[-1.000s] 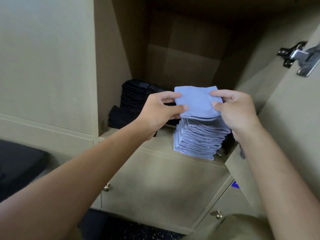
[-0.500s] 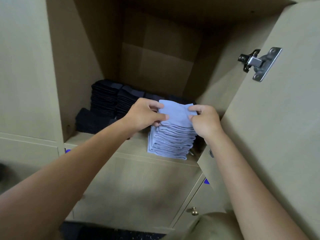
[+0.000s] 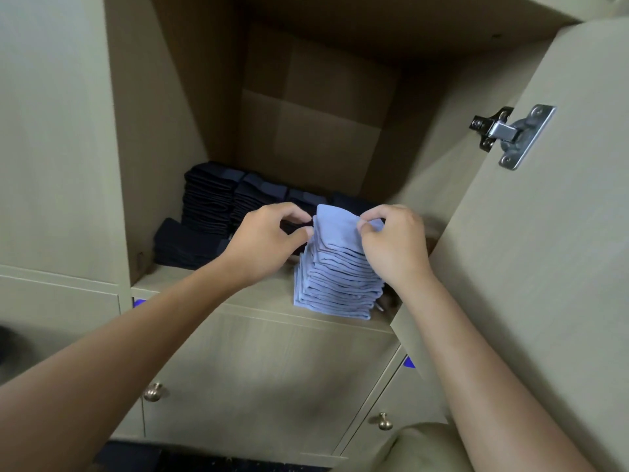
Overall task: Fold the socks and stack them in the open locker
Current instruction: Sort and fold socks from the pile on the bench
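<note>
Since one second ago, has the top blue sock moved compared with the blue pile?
Yes. The top blue sock has come down onto the blue pile; earlier both hands held it above the pile.

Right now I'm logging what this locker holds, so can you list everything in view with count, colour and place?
Blue socks: one tall stack, light blue, front of the locker shelf, right of centre.
Dark socks: several stacks, exact count unclear, black or navy, back left of the shelf.
Locker: one, beige, open, brown back panel.
Locker door: one, beige, swung open at right.
Hinge: one, silver metal, on the door.
Knobs: two, brass-coloured, on the lower doors.
Left hand: at the stack's upper left edge; grip unclear.
Right hand: pinches the top blue sock.
</note>
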Action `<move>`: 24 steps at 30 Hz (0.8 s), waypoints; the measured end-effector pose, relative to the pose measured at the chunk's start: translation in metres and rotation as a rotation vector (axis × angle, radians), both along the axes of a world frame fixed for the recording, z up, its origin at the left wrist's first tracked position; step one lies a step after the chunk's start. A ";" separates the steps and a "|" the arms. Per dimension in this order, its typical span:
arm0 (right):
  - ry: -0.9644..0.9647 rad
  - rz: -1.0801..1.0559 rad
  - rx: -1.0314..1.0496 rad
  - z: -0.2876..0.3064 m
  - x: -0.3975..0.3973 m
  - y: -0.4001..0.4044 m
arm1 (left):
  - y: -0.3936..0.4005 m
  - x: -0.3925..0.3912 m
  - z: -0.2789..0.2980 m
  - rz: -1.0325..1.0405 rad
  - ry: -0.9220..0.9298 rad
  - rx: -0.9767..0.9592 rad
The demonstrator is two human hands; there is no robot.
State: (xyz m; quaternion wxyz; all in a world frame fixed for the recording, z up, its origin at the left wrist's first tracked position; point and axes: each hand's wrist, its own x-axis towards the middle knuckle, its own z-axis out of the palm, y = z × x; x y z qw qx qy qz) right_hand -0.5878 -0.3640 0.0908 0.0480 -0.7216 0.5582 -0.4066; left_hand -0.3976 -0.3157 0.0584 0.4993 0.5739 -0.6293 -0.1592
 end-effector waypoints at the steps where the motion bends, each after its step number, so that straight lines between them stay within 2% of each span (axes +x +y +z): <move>1: 0.013 0.008 -0.007 0.001 0.002 0.004 | 0.004 0.002 -0.002 0.006 -0.035 -0.007; 4: 0.062 0.019 -0.010 0.004 0.009 0.016 | 0.013 0.012 -0.004 0.027 -0.143 -0.024; 13: 0.141 0.204 -0.025 -0.008 0.033 0.032 | 0.040 0.049 -0.005 0.126 -0.248 0.030; 20: 0.180 0.358 -0.212 -0.017 0.067 0.043 | 0.071 0.092 -0.001 0.180 -0.259 0.097; 24: 0.212 0.490 -0.182 -0.023 0.094 0.054 | 0.095 0.114 0.002 0.178 -0.267 0.160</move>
